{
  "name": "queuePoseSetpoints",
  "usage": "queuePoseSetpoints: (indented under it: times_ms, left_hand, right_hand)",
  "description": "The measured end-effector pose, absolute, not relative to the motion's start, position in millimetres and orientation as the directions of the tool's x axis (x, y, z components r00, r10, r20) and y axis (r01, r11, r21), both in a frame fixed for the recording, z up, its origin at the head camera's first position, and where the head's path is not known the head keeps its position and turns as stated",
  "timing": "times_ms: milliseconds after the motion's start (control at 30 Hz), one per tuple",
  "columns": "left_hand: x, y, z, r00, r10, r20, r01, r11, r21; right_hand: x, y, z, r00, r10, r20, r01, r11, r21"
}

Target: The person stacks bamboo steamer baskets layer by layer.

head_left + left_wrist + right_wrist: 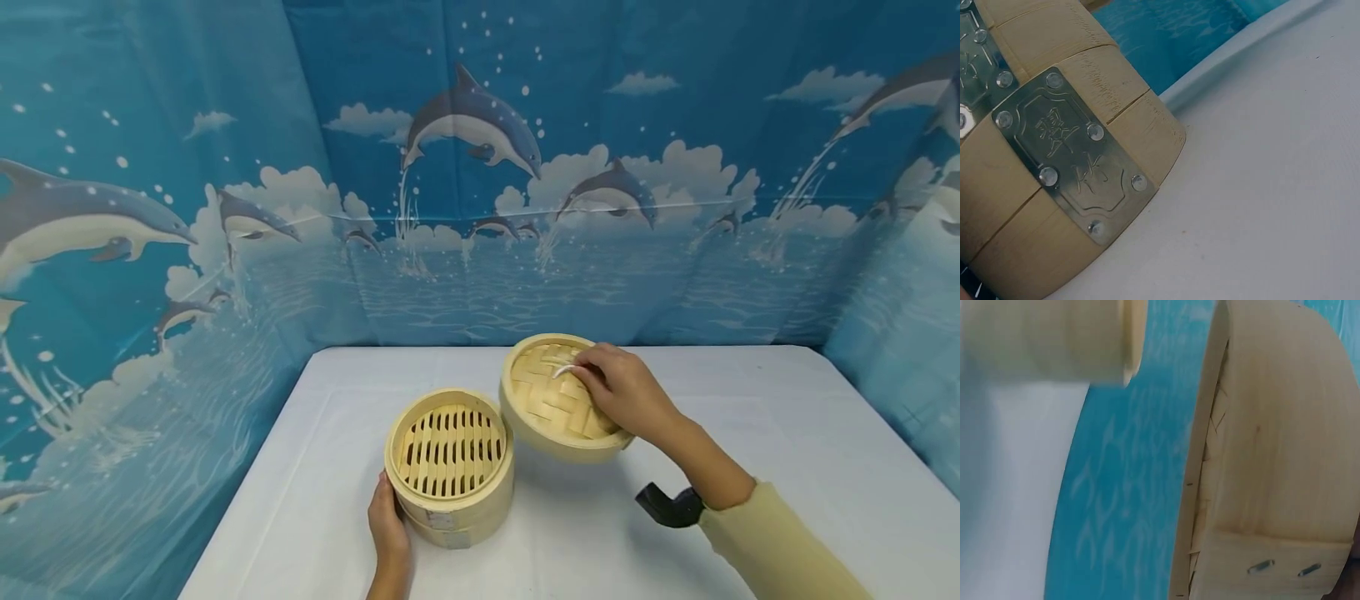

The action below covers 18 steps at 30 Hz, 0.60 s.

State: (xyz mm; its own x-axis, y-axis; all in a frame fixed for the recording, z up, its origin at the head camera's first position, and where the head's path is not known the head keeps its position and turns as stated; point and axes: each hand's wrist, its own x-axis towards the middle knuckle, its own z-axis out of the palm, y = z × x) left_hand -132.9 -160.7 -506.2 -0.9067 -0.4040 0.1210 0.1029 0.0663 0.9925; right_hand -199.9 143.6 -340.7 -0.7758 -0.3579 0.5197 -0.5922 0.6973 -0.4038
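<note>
A round bamboo steamer [480, 508], two tiers stacked, stands on the white table with its slatted floor showing from above. Against its left side rests my left hand [390, 529], fingers along the wall. In the left wrist view, metal plates [1075, 156] with stamped characters are riveted to the bamboo wall. My right hand [626, 392] pinches a small white loop [562, 370] at the middle of the woven bamboo lid [547, 400]. The lid is tilted, raised to the right of the steamer. In the right wrist view the lid's side wall [1291, 437] fills the right half.
A white cloth [300, 500] covers the table. Behind it and along both sides hangs a blue curtain [450, 283] printed with dolphins. A black strap piece [671, 506] sticks out under my right wrist.
</note>
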Motion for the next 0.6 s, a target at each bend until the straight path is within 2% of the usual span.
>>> queuePoseSetpoints:
  times_ms: [300, 600]
  left_hand:
    - [-132.1, -160.5, -509.6, -0.902, -0.400, 0.161, 0.150, 0.058, 0.987]
    - [-133.5, -161.8, -510.9, -0.894, -0.414, 0.171, 0.161, 0.059, 0.985]
  right_hand:
    - [-202.4, 67.4, -344.7, -0.722, -0.488, 0.492, -0.687, 0.593, -0.420]
    - [-201.5, 33.5, -361.2, -0.698, -0.534, 0.477, -0.715, 0.536, -0.449]
